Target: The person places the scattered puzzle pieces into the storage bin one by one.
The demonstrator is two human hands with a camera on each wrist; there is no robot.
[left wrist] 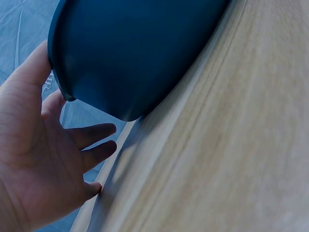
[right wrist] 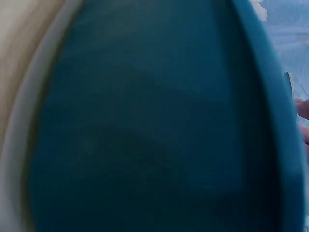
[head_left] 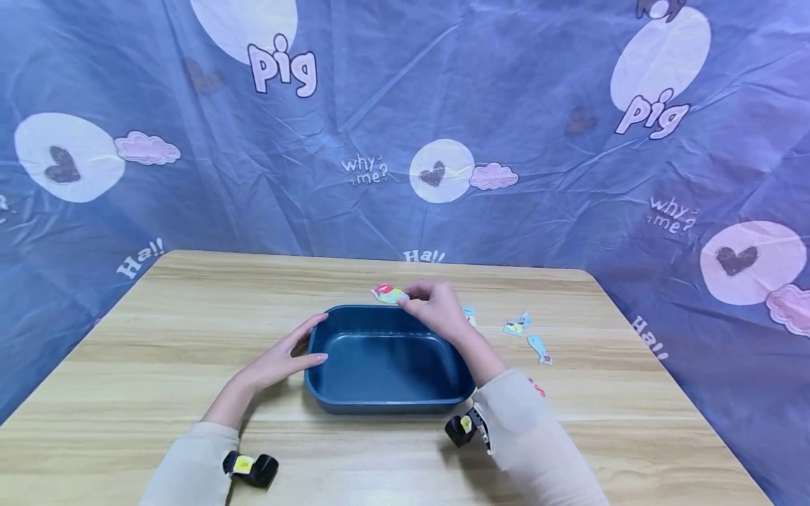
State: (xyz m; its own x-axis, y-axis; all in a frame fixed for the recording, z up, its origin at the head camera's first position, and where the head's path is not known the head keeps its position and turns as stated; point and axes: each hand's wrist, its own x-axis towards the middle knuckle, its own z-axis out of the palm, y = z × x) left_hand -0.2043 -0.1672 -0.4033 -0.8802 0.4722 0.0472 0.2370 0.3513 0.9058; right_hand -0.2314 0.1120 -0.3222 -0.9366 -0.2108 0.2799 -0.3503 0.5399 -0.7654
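Note:
A dark blue rectangular bin (head_left: 389, 404) sits on the table, its inside bare. My left hand (head_left: 278, 362) rests at its left rim, thumb and forefinger spread along the edge; in the left wrist view the other fingers stand apart from the wall. Beyond the bin's far rim, my right hand (head_left: 436, 309) pinches a flat, irregularly shaped piece (head_left: 387, 292) printed in red, yellow and green, between thumb and fingers. The right wrist view is mostly filled by the bin (right wrist: 145, 121), with fingertips (right wrist: 303, 109) at its right edge.
Right of the bin lie several small cut-out pieces: a blue and yellow one (head_left: 517, 325), a light blue one (head_left: 539, 348) and a red one (head_left: 538, 388) partly behind the right sleeve. Another piece (head_left: 470, 315) shows beside the right hand. A blue printed cloth (head_left: 354, 211) hangs behind the table.

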